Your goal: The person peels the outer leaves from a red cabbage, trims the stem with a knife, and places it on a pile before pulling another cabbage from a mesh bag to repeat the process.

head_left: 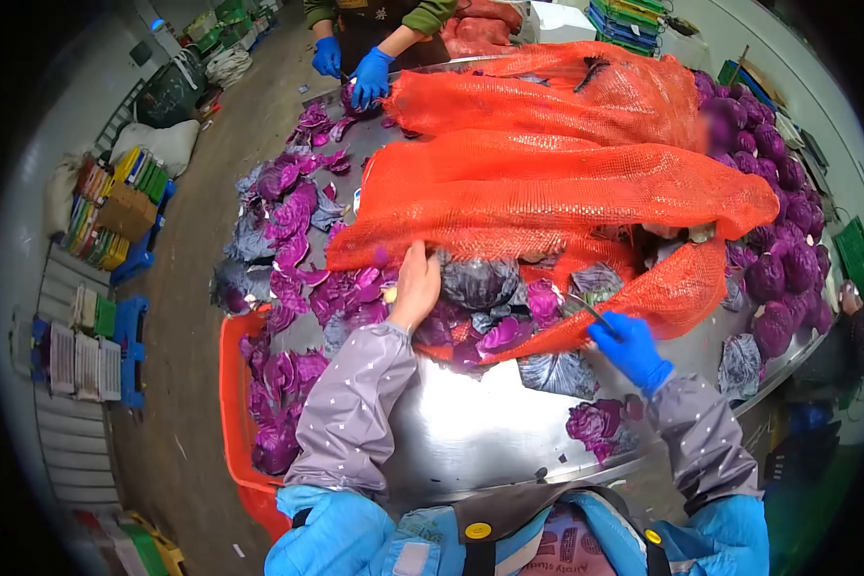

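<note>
My bare left hand is at the near edge of a red mesh sack, its fingers closed on the netting. Right beside it lies a dark-leaved purple cabbage, partly under the sack. In a blue glove, my right hand grips a knife, its blade pointing up and left. Between the hands are loose purple leaves and a cut piece of cabbage. A large dull outer leaf lies on the metal table, left of my right hand.
Trimmed leaves cover the table's left side, above an orange crate of leaves. Peeled purple cabbages are heaped at the right. Across the table, a co-worker's blue-gloved hands work on a cabbage. Stacked crates stand far left.
</note>
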`<state>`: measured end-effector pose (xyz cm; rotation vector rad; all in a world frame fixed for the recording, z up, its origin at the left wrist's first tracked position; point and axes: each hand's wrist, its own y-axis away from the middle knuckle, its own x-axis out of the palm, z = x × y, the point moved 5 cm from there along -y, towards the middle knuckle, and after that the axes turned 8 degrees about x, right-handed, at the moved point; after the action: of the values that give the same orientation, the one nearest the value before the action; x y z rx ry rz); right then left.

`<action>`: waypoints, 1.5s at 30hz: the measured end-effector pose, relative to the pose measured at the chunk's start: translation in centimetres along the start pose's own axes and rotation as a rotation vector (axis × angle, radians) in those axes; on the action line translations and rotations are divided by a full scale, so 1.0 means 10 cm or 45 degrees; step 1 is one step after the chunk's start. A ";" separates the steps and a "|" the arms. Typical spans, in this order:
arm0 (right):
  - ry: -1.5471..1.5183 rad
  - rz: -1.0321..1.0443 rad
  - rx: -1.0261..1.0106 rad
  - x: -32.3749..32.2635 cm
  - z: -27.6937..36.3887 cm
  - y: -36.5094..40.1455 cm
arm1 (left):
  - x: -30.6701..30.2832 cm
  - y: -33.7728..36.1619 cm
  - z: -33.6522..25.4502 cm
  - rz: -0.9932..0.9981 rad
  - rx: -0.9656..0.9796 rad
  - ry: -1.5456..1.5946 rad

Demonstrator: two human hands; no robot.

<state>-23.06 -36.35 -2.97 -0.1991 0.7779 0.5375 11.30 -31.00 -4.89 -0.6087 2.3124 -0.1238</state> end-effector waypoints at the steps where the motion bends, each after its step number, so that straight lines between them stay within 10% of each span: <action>1: -0.246 0.073 0.114 0.04 0.27 -0.01 | -0.02 -0.10 -0.09 0.009 0.004 -0.002; 6: -0.614 -0.091 0.029 0.41 0.59 -0.69 | 0.23 -0.18 0.08 0.126 -0.346 0.628; 8: -1.059 0.356 0.657 0.75 0.43 -0.89 | 0.23 0.03 0.03 0.000 -0.277 0.750; 11: -1.292 0.475 0.765 1.14 0.36 -1.01 | 0.33 0.36 -0.03 -0.047 -0.294 0.588; 23: -1.278 0.356 0.650 0.75 0.93 0.62 | -0.54 1.36 -1.06 0.150 0.237 0.401; 29: -0.925 0.721 0.880 0.89 0.55 1.12 | -0.38 2.16 -0.69 0.515 -0.104 0.253; 39: -0.202 0.331 -0.481 0.71 0.80 1.00 | -0.20 2.32 -0.82 -0.022 -0.203 0.177; 45: 0.221 0.465 -0.379 0.86 0.74 0.92 | -0.20 2.29 -0.82 0.025 -0.059 0.138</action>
<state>-18.37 -22.57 -3.69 -0.3862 0.9074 0.9940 -1.94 -10.60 -3.61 -0.6157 2.4312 -0.0965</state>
